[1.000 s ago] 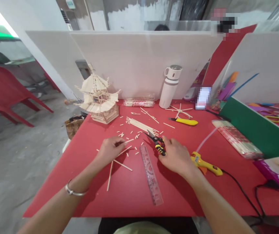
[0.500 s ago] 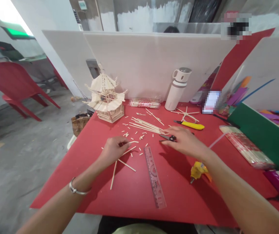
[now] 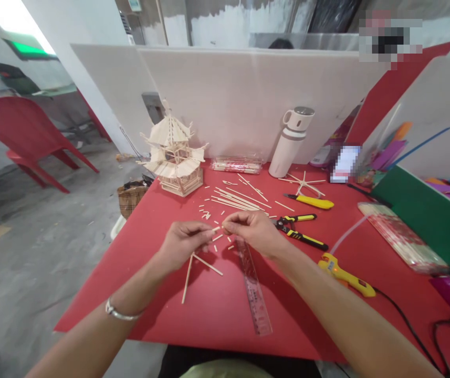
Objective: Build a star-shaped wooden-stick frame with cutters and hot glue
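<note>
My left hand pinches a thin wooden stick just above the red table. My right hand meets it from the right, fingertips closed on the same stick's end. More long sticks lie under my left hand. Black and yellow cutters lie on the table just right of my right hand. A clear ruler lies below the hands. A pile of sticks and short offcuts sits just beyond the hands.
A stick-built pagoda model stands at the back left. Behind are a packet of sticks, a white flask, a yellow knife and a star of sticks. A yellow glue gun with cable lies right.
My right hand put the cutters down on the table and moved left to the stick held by my left hand. The left hand stayed in place.
</note>
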`<state>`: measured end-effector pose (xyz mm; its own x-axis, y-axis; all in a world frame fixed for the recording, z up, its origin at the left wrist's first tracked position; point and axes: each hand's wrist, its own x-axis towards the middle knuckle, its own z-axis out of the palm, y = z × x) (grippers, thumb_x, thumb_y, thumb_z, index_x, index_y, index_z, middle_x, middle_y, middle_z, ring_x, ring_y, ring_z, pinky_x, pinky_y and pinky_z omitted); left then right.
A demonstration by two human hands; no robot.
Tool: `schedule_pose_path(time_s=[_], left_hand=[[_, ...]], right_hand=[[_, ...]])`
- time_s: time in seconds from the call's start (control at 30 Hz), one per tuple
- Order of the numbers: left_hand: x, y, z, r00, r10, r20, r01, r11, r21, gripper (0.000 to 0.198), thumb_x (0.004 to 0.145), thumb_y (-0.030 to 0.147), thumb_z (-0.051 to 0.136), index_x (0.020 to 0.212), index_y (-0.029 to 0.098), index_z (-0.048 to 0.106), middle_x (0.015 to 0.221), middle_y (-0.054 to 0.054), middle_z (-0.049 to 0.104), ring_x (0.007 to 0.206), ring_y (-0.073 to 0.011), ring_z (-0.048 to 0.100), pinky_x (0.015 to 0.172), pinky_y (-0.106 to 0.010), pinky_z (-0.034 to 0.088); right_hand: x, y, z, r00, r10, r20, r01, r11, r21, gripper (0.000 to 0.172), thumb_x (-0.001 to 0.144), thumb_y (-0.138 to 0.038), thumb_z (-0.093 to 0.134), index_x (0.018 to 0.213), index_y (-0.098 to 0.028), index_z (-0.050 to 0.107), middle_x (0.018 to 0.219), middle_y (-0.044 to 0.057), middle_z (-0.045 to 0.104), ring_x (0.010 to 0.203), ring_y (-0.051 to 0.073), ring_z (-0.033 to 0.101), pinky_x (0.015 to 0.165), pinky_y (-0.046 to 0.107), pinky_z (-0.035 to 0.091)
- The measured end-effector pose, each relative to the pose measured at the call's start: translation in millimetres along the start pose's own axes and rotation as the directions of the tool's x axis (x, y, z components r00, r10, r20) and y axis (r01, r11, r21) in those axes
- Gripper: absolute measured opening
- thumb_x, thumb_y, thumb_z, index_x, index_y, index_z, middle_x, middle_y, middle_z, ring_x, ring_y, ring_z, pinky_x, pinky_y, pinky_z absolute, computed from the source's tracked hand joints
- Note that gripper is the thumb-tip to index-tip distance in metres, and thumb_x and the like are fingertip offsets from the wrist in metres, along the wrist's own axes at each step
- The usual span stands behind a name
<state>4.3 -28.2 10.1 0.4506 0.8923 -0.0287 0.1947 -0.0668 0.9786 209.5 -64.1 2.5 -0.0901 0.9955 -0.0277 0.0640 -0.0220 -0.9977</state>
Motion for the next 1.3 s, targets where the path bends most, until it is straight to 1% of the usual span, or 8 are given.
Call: schedule_pose_path(time_s=[0.1, 0.2, 0.33, 0.5, 0.67, 0.77, 1.03, 1.3], left_hand=[[10.6, -13.0, -5.3, 0.993, -0.109, -0.034, 0.102, 0.980, -0.169, 0.032, 0.070, 0.048, 0.080, 0.077, 0.017, 0.075, 0.060, -0.001, 0.065, 0.049, -0.0109, 0.052, 0.051, -0.023, 0.042], [38.8, -35.6, -26.0, 0.980, -0.092, -0.177, 0.127, 0.971, 0.201, 0.026, 0.073, 0.043, 0.078, 0.072, 0.017, 0.077, 0.060, -0.002, 0.066, 0.054, -0.0135, 0.056, 0.053, -0.024, 0.040], [80.1, -61.4, -60.8, 0.954, -0.016, -0.300, 0.210, 0.749, 0.628, 0.020, 0.073, 0.037, 0.073, 0.075, 0.018, 0.079, 0.071, -0.003, 0.074, 0.068, -0.0192, 0.065, 0.059, -0.025, 0.039], [92.9, -58.3, -85.3, 0.972, 0.000, -0.236, 0.164, 0.721, 0.673, 0.048, 0.068, 0.028, 0.068, 0.114, 0.019, 0.079, 0.073, -0.001, 0.075, 0.072, -0.0204, 0.066, 0.063, -0.024, 0.042], [90.5, -44.7, -90.4, 0.958, 0.040, -0.283, 0.197, 0.625, 0.756, 0.044, 0.076, 0.038, 0.059, 0.108, 0.017, 0.081, 0.081, -0.005, 0.078, 0.074, -0.0229, 0.069, 0.063, -0.025, 0.043], [100.3, -40.5, -69.3, 0.972, 0.070, -0.222, 0.122, 0.660, 0.741, 0.038, 0.077, 0.040, 0.056, 0.096, 0.020, 0.082, 0.094, -0.006, 0.081, 0.085, -0.0248, 0.072, 0.070, -0.026, 0.047], [165.2, -4.0, 20.9, 0.941, 0.278, 0.193, -0.330, 0.624, 0.708, 0.028, 0.082, 0.033, 0.055, 0.088, 0.022, 0.081, 0.092, -0.004, 0.080, 0.083, -0.0203, 0.071, 0.075, -0.026, 0.049], [296.0, 30.4, 172.4, 0.832, 0.240, 0.500, -0.555, 0.339, 0.759, 0.024, 0.091, 0.017, 0.057, 0.095, 0.019, 0.080, 0.104, -0.012, 0.079, 0.097, -0.0266, 0.073, 0.078, -0.030, 0.051]], right_hand=[[3.6, 18.5, 3.2, 0.996, 0.090, -0.013, -0.087, 0.983, 0.161, 0.045, 0.078, -0.062, 0.073, 0.093, -0.019, 0.073, 0.081, 0.003, 0.073, 0.075, 0.016, 0.067, 0.075, 0.032, 0.054], [15.1, 37.7, -0.3, 0.994, 0.075, -0.079, -0.092, 0.965, -0.246, 0.036, 0.085, -0.053, 0.066, 0.095, -0.020, 0.076, 0.081, 0.004, 0.074, 0.077, 0.020, 0.069, 0.076, 0.035, 0.055], [39.6, 42.8, -11.8, 0.998, 0.044, -0.048, -0.061, 0.869, -0.490, 0.018, 0.081, -0.032, 0.072, 0.094, -0.023, 0.080, 0.100, 0.006, 0.078, 0.102, 0.028, 0.070, 0.094, 0.041, 0.051], [36.3, 11.8, -54.2, 0.998, 0.021, 0.061, 0.023, 0.757, -0.653, 0.055, 0.074, -0.024, 0.077, 0.128, -0.028, 0.072, 0.136, 0.006, 0.069, 0.126, 0.028, 0.061, 0.108, 0.039, 0.043], [-8.3, -3.2, -131.7, 0.990, 0.144, 0.008, -0.043, 0.347, -0.937, 0.049, 0.083, -0.018, 0.064, 0.131, -0.022, 0.069, 0.137, 0.012, 0.067, 0.127, 0.029, 0.060, 0.105, 0.036, 0.044], [-19.9, 8.0, -161.7, 0.978, 0.181, -0.099, -0.137, 0.209, -0.968, 0.047, 0.083, -0.009, 0.057, 0.126, -0.020, 0.072, 0.133, 0.013, 0.069, 0.122, 0.028, 0.063, 0.098, 0.033, 0.046], [43.3, -4.1, -235.3, 0.972, 0.128, -0.198, -0.223, 0.228, -0.948, 0.028, 0.092, -0.026, 0.060, 0.112, -0.028, 0.079, 0.109, 0.001, 0.079, 0.100, 0.018, 0.071, 0.082, 0.022, 0.049], [134.0, 13.3, -344.5, 0.932, 0.073, -0.355, -0.362, 0.125, -0.924, 0.031, 0.100, -0.040, 0.063, 0.125, -0.021, 0.065, 0.130, 0.009, 0.065, 0.110, 0.022, 0.065, 0.095, 0.043, 0.056]])
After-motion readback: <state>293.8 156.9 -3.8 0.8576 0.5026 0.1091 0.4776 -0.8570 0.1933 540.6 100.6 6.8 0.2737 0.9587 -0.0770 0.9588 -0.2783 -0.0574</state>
